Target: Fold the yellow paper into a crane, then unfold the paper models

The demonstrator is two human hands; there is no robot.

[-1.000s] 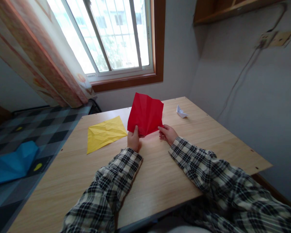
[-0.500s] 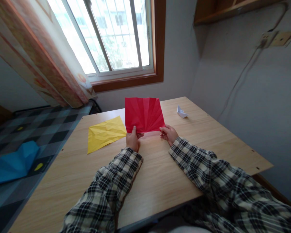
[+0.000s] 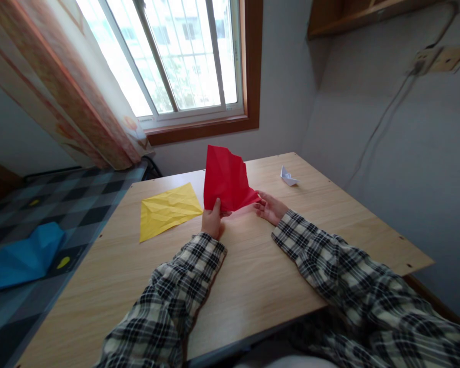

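Observation:
I hold a creased red sheet of paper (image 3: 225, 179) upright above the wooden table (image 3: 253, 271). My left hand (image 3: 212, 221) pinches its lower left corner. My right hand (image 3: 269, 207) grips its lower right corner near the tabletop, palm partly turned up. The sheet is bent along its creases and leans left. Both sleeves are black-and-white plaid.
A creased yellow sheet (image 3: 168, 209) lies flat on the table left of my hands. A small white paper boat (image 3: 289, 177) sits at the far right. A blue paper piece (image 3: 25, 256) lies on the checked surface to the left. Window and curtain stand behind.
The red sheet was spread wide and flat between my hands half a second ago; now it is folded narrower and tilted, with its right side brought down toward the table.

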